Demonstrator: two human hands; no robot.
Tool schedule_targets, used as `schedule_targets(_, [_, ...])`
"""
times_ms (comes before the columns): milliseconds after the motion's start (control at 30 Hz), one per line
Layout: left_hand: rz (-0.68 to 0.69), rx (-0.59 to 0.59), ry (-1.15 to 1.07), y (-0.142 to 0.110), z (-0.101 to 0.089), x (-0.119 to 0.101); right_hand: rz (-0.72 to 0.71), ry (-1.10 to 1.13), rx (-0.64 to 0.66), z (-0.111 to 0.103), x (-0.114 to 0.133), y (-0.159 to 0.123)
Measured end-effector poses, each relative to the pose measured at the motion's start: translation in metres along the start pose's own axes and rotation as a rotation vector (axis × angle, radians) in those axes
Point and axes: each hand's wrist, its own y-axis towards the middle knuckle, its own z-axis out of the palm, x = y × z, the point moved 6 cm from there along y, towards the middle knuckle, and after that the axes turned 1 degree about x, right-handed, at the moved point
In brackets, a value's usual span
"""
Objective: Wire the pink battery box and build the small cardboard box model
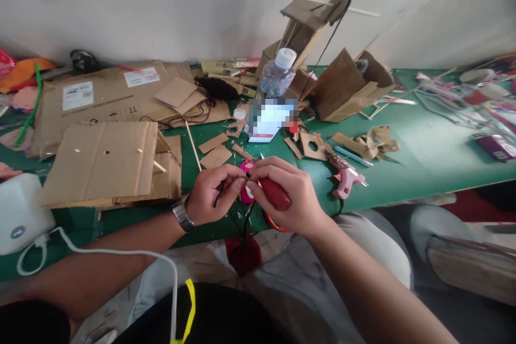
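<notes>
My left hand (pixel 213 196), with a metal watch on the wrist, pinches a thin black cord (pixel 220 193) over the table's near edge. Close against it, my right hand (pixel 296 193) is wrapped round a thick dark red handle (pixel 276 193); which tool it belongs to cannot be made out. The fingertips of both hands meet at the cord. Partly hidden under them lies a magenta item with a yellow label (pixel 246 165). Black strands (pixel 246 220) hang below the fingers. An orange-red loop (pixel 276 223) shows beneath my right hand.
A pink glue gun (pixel 347 178) lies right of my hands. Ahead are a phone (pixel 266 121), a plastic bottle (pixel 278 75) and cardboard scraps (pixel 215 156). Cardboard builds (pixel 100 158) stand at left and a cardboard box (pixel 350 88) at back right. A white cable (pixel 121 251) crosses my left forearm.
</notes>
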Motion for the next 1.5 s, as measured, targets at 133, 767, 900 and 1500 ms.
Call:
schedule_targets(133, [-0.051, -0.04, -0.062, -0.002, 0.0, 0.003, -0.006, -0.008, -0.029, 0.001, 0.0, -0.001])
schedule_targets(767, [0.117, 0.133, 0.04, -0.004, 0.006, -0.01, 0.049, 0.195, 0.178, 0.001, -0.003, 0.002])
schedule_targets(900, [0.086, 0.082, 0.051, -0.006, 0.005, -0.01, 0.047, 0.186, 0.146, 0.0, -0.004, 0.003])
schedule_targets(1500, [-0.049, 0.2, -0.272, -0.004, 0.011, 0.003, 0.126, 0.299, 0.176, 0.001, -0.002, 0.005])
